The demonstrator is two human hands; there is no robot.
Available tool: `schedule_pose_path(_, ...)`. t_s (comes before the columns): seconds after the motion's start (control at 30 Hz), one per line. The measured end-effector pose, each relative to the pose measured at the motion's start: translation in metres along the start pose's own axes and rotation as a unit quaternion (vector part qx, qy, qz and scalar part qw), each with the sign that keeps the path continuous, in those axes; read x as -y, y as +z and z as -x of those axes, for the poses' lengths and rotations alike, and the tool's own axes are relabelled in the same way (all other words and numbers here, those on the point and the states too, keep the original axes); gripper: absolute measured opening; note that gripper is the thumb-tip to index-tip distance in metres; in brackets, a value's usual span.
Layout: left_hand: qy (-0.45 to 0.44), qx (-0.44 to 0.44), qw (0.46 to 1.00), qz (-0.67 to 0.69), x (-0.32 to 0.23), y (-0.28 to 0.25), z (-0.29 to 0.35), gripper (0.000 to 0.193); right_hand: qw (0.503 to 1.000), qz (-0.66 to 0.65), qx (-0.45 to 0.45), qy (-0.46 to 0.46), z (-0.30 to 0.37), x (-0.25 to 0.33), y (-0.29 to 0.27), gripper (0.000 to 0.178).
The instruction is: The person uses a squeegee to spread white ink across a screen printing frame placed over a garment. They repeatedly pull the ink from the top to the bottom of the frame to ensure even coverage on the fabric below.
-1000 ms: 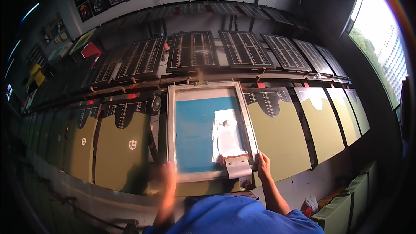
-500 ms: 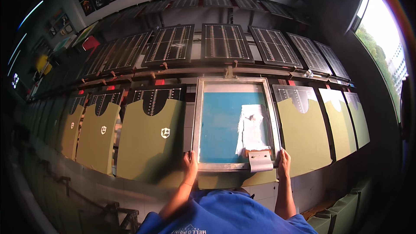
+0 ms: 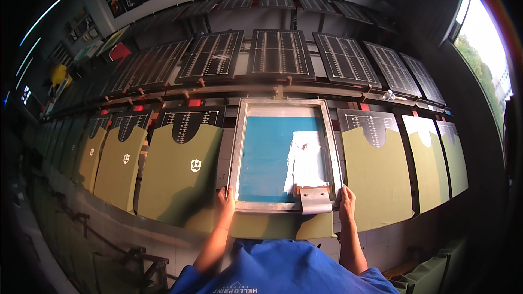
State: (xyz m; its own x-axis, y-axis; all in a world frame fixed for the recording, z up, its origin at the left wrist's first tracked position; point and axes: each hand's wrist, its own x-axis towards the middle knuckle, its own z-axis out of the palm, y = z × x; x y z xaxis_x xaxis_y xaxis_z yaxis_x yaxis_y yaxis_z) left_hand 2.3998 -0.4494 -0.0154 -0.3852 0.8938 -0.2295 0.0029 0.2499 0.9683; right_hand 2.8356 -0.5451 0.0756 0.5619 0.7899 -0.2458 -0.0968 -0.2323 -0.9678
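Note:
Both my hands grip a screen-printing frame (image 3: 235,155) with metal rails and blue mesh (image 3: 267,155). My left hand (image 3: 225,200) closes round the lower left rail, and my right hand (image 3: 347,202) holds the lower right one. White ink (image 3: 308,158) covers the right part of the mesh. A squeegee (image 3: 316,201) with a pale metal handle rests inside the frame at its lower right, its grip overlapping the near rail. Below the frame, the lower end of an olive-green shirt (image 3: 250,230) shows; the frame hides the rest.
Left of the frame, an olive-green shirt (image 3: 169,179) with a white shield print lies on a dark platen. A plain green shirt (image 3: 376,179) lies to the right. Across a rail (image 3: 218,91) stands a row of bare black platens (image 3: 280,54). A window (image 3: 482,43) is at far right.
The frame and the neighbouring shirts sit a little further left in the picture. Both hands keep their hold on the rails, and the squeegee stays in the same corner.

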Motion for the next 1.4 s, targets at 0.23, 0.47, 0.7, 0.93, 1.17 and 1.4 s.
schedule_pose_path(0.23,0.011,0.025,0.997,-0.074,-0.039,-0.017,0.007,0.040,0.994,0.043,-0.090,-0.046,0.004,0.013,0.018,0.035)
schedule_pose_path(0.47,-0.088,-0.031,0.995,0.017,-0.064,-0.015,0.010,0.048,0.989,0.030,-0.144,-0.033,0.012,0.018,0.028,0.037)
schedule_pose_path(0.7,-0.095,-0.114,0.989,0.000,-0.036,-0.008,0.009,0.052,0.982,0.073,-0.166,-0.046,0.006,-0.021,0.029,0.030)
schedule_pose_path(0.93,-0.108,-0.126,0.981,-0.101,-0.030,-0.002,0.013,0.053,0.981,0.103,-0.147,-0.074,0.000,-0.042,0.030,0.029)
schedule_pose_path(1.17,-0.127,-0.120,0.981,-0.088,-0.025,0.007,0.005,0.055,0.982,0.119,-0.126,-0.077,-0.001,-0.040,0.028,0.030)
schedule_pose_path(1.4,0.000,-0.084,0.991,-0.103,-0.038,-0.001,0.015,0.032,0.998,0.035,-0.032,-0.038,0.002,-0.033,0.010,0.033)
